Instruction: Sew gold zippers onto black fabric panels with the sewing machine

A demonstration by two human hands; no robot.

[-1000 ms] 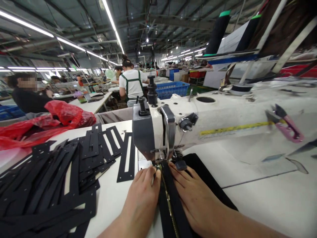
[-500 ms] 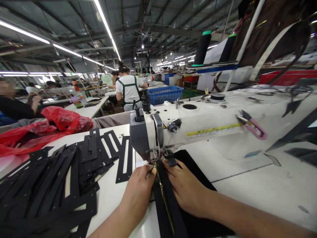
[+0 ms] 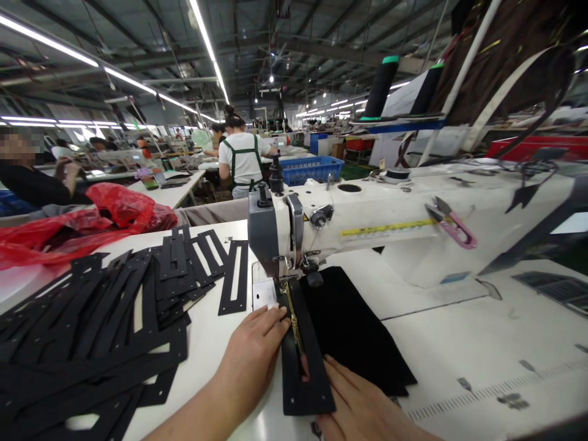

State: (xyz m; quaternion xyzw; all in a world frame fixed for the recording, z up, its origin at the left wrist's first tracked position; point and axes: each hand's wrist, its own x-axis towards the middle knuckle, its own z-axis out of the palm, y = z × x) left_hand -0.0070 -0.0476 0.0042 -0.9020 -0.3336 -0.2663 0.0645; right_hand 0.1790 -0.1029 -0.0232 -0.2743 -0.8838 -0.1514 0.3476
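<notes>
A black slotted frame piece (image 3: 312,367) with a gold zipper (image 3: 294,324) in its slot lies under the presser foot of a white sewing machine (image 3: 367,226). My left hand (image 3: 257,343) rests on the piece's left edge beside the needle plate, fingertips pressed down and close together. At the near right corner is my right hand (image 3: 358,398), laid flat along the edge, partly beneath the piece, fingers extended. Black fabric (image 3: 358,331) spreads on the table to the right of the frame piece.
Many black slotted pieces (image 3: 110,318) are heaped at left, one (image 3: 235,278) lying apart near the machine head. Behind them is a red plastic bag (image 3: 119,214). Pink-handled snips (image 3: 454,226) sit on the machine arm. A person (image 3: 241,153) stands beyond, near a blue basket (image 3: 312,169).
My right hand has moved from beside the presser foot back to the near end of the piece. My left hand has shifted slightly back. More of the fabric shows, and the view has shifted slightly.
</notes>
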